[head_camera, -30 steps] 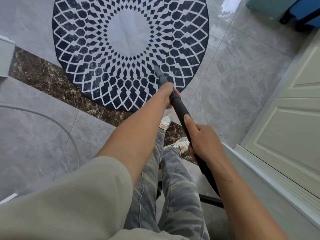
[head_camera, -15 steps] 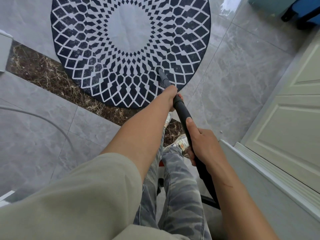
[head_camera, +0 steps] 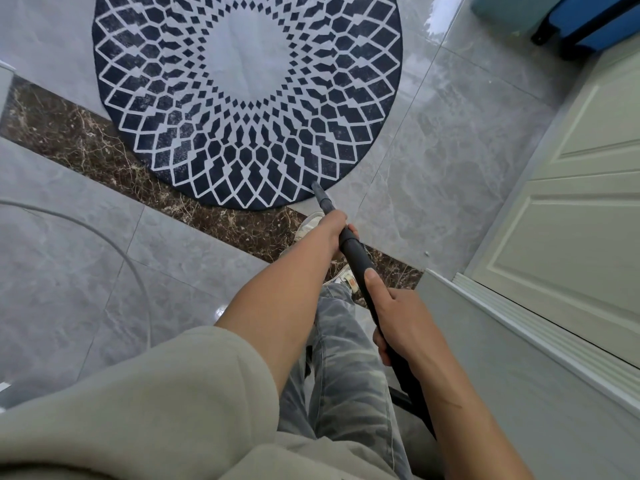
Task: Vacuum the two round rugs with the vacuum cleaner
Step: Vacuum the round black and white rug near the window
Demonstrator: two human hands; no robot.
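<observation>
Two hands hold one black vacuum tube (head_camera: 358,265), seen from above by the person using it. The left hand (head_camera: 334,230) is wrapped around the tube low down, near the nozzle. The right hand (head_camera: 398,327) grips it higher up, thumb laid along the top. The narrow nozzle (head_camera: 318,189) sits at the near edge of a round rug (head_camera: 242,98), dark blue with a pale diamond pattern. The rug lies flat on grey floor tiles (head_camera: 433,161) and partly over a brown marble strip (head_camera: 69,133). Only this one rug is in view. Suction right at the rim could lift, fold or drag the thin rug. A white cable (head_camera: 41,207) curving across the floor on the left could catch a foot
</observation>
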